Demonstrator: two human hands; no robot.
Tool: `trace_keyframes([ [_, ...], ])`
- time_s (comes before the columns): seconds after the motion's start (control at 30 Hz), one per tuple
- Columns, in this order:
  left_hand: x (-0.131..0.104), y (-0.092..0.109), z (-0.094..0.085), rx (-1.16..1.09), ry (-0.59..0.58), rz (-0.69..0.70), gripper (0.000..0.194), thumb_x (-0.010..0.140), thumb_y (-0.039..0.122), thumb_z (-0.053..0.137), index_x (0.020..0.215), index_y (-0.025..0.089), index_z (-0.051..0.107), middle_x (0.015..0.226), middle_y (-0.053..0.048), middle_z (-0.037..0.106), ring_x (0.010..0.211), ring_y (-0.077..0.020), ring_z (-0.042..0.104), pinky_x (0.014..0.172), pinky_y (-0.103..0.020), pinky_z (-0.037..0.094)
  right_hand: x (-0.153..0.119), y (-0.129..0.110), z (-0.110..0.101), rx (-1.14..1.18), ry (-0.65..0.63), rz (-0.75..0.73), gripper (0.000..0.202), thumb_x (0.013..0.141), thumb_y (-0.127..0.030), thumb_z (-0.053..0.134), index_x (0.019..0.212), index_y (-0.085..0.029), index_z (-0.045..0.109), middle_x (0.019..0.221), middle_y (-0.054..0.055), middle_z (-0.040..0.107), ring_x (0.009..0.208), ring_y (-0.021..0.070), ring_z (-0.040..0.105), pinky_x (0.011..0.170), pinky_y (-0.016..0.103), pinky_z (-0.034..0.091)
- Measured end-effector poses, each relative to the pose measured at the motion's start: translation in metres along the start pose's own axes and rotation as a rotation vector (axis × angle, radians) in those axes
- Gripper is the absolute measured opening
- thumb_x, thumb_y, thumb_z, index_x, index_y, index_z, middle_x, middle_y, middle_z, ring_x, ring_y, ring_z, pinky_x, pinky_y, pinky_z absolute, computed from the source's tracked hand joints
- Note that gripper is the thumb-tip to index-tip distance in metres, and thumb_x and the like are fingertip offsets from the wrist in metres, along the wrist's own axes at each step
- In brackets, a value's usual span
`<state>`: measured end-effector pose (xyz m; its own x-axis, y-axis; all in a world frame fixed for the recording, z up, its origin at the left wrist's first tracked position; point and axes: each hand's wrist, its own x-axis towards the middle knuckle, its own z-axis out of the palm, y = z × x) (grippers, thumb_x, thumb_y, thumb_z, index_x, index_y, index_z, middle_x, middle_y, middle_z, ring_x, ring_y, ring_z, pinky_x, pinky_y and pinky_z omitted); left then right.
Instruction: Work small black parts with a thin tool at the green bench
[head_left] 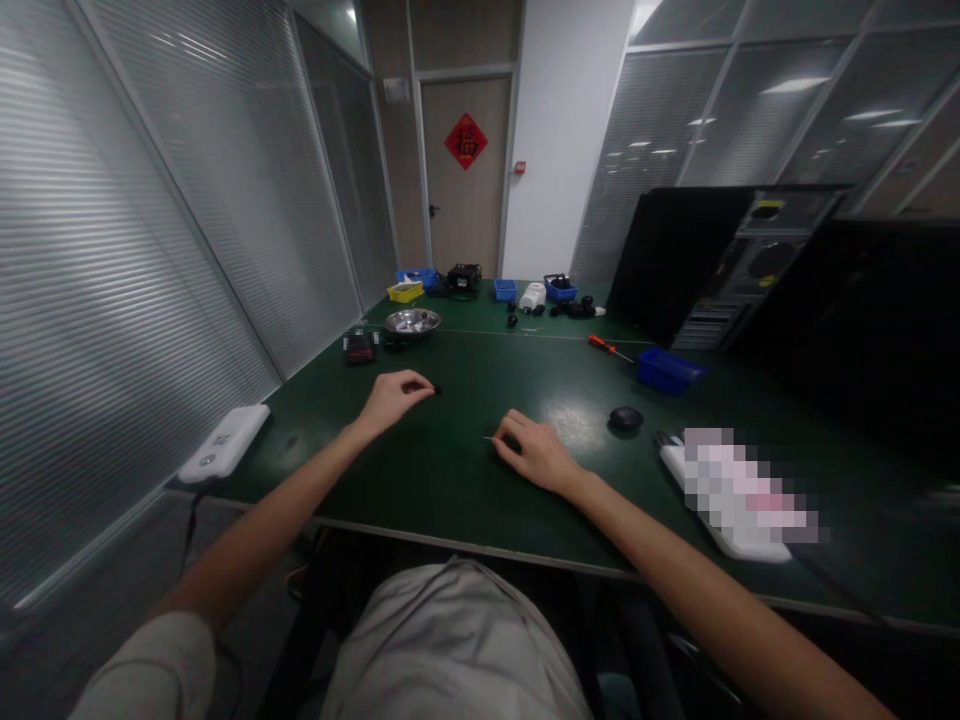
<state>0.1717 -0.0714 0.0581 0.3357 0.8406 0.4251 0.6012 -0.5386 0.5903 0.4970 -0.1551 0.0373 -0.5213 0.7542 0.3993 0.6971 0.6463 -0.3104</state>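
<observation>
My left hand is above the green table, thumb and index finger pinched on a small black piece. To its right and nearer the front edge, my right hand pinches a thin, light-coloured piece that points left. The two hands are apart, and the held pieces do not touch. What exactly either piece is cannot be made out.
A metal bowl and a dark box stand back left. Right of my hands are a black mouse, a blue tray, an orange screwdriver and a white device. Another white device lies far left.
</observation>
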Motion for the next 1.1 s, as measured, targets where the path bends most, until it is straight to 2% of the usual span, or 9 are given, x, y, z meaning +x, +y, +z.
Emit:
trace_keyframes([
  [0.1, -0.002, 0.042, 0.045, -0.127, -0.213, 0.122, 0.023, 0.091, 0.041, 0.071, 0.099, 0.020, 0.078, 0.101, -0.006, 0.074, 0.089, -0.0189, 0.065, 0.080, -0.030, 0.050, -0.001, 0.001, 0.000, 0.026, 0.071, 0.034, 0.012, 0.103, -0.032, 0.054, 0.099, -0.023, 0.061, 0.099, 0.002, 0.061, 0.080, 0.0149, 0.059, 0.067, 0.026, 0.039],
  [0.17, -0.008, 0.054, 0.063, -0.168, -0.295, 0.138, 0.023, 0.090, 0.040, 0.072, 0.096, 0.019, 0.077, 0.094, -0.005, 0.073, 0.082, -0.0168, 0.063, 0.075, -0.028, 0.048, -0.002, 0.002, 0.000, 0.030, 0.110, 0.062, 0.013, 0.104, -0.032, 0.054, 0.098, -0.023, 0.061, 0.099, 0.003, 0.061, 0.082, 0.0158, 0.060, 0.069, 0.027, 0.040],
  [0.23, -0.013, 0.056, 0.071, -0.189, -0.313, 0.132, 0.023, 0.090, 0.040, 0.072, 0.097, 0.018, 0.077, 0.091, -0.004, 0.071, 0.077, -0.0150, 0.060, 0.071, -0.027, 0.046, -0.001, 0.003, 0.001, 0.018, 0.112, 0.082, 0.013, 0.103, -0.033, 0.054, 0.097, -0.023, 0.060, 0.099, 0.003, 0.062, 0.082, 0.0163, 0.060, 0.069, 0.027, 0.040],
  [0.43, -0.018, 0.050, 0.071, -0.196, -0.284, 0.087, 0.027, 0.090, 0.041, 0.072, 0.105, 0.019, 0.074, 0.086, -0.001, 0.068, 0.070, -0.0134, 0.055, 0.065, -0.025, 0.042, 0.001, 0.004, 0.003, -0.032, 0.019, 0.101, 0.011, 0.101, -0.032, 0.056, 0.095, -0.023, 0.061, 0.098, 0.002, 0.062, 0.080, 0.0159, 0.060, 0.067, 0.027, 0.038],
  [0.57, -0.018, 0.050, 0.072, -0.210, -0.275, 0.081, 0.033, 0.091, 0.041, 0.070, 0.116, 0.019, 0.073, 0.092, -0.003, 0.070, 0.073, -0.0139, 0.058, 0.066, -0.026, 0.044, 0.000, 0.004, 0.003, -0.059, -0.002, 0.098, 0.010, 0.101, -0.031, 0.057, 0.096, -0.023, 0.061, 0.099, 0.002, 0.061, 0.078, 0.0148, 0.059, 0.065, 0.027, 0.035],
  [0.8, -0.017, 0.047, 0.071, -0.197, -0.272, 0.117, 0.023, 0.092, 0.037, 0.070, 0.105, 0.020, 0.080, 0.097, -0.005, 0.074, 0.081, -0.0162, 0.064, 0.075, -0.028, 0.047, 0.001, 0.003, 0.004, -0.082, -0.021, 0.091, 0.011, 0.101, -0.032, 0.057, 0.098, -0.023, 0.061, 0.100, 0.001, 0.061, 0.077, 0.0141, 0.058, 0.062, 0.026, 0.033],
  [1.0, -0.016, 0.047, 0.070, -0.273, -0.271, 0.104, 0.018, 0.090, 0.032, 0.073, 0.103, 0.023, 0.082, 0.104, -0.005, 0.078, 0.095, -0.0195, 0.070, 0.089, -0.030, 0.050, 0.001, 0.002, 0.003, -0.033, -0.022, 0.055, 0.010, 0.102, -0.031, 0.057, 0.099, -0.023, 0.061, 0.101, 0.001, 0.061, 0.078, 0.0140, 0.059, 0.065, 0.026, 0.037],
  [1.1, -0.016, 0.044, 0.072, -0.312, -0.272, 0.079, 0.018, 0.088, 0.032, 0.074, 0.103, 0.024, 0.082, 0.105, -0.004, 0.079, 0.095, -0.0199, 0.071, 0.091, -0.031, 0.051, 0.001, 0.002, 0.003, 0.023, -0.019, 0.035, 0.011, 0.103, -0.032, 0.055, 0.100, -0.023, 0.061, 0.101, 0.001, 0.061, 0.079, 0.0141, 0.060, 0.067, 0.026, 0.040],
])
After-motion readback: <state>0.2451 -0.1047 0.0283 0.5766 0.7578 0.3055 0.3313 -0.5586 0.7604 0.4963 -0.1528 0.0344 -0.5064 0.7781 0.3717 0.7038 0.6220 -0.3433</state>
